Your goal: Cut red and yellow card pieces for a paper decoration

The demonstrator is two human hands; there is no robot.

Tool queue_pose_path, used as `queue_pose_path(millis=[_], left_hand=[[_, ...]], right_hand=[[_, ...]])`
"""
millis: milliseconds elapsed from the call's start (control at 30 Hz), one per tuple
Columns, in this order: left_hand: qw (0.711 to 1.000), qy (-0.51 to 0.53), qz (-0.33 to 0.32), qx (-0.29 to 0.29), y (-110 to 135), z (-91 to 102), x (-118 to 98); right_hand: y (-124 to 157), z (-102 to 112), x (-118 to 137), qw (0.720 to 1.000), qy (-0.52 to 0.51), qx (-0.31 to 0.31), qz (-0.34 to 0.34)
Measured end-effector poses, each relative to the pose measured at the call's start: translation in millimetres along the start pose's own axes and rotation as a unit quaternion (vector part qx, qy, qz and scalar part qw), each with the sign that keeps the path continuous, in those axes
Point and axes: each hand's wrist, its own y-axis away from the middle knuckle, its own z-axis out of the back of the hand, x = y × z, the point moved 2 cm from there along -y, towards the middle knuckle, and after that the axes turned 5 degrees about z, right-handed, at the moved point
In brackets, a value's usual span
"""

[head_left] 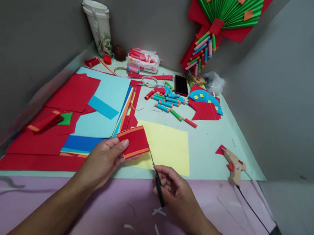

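Observation:
My left hand (104, 160) pinches a small red paper rectangle with orange edge strips (134, 141), thumb on its lower left corner, held tilted above the table. My right hand (176, 190) is closed round the black handles of a pair of scissors (156, 177). The blades point up and left, and their tip touches the red piece's right edge. A yellow paper sheet (167, 146) lies flat just behind both hands.
Stacked red and blue paper sheets (69, 123) cover the left. Several rolled paper tubes (170, 102), a phone (181, 85) and folded fans (206, 104) lie at the back. A glue gun (234, 165) with a black cord rests at right. A cup (99, 27) stands in the far corner.

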Motion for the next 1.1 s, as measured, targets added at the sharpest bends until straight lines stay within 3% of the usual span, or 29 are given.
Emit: queue_pose_path(millis=[1100], left_hand=[[1.000, -0.017, 0.011, 0.008, -1.2, 0.3, 2.7]], right_hand=[[-5.1, 0.0, -0.7, 1.000, -0.004, -0.019, 0.008]])
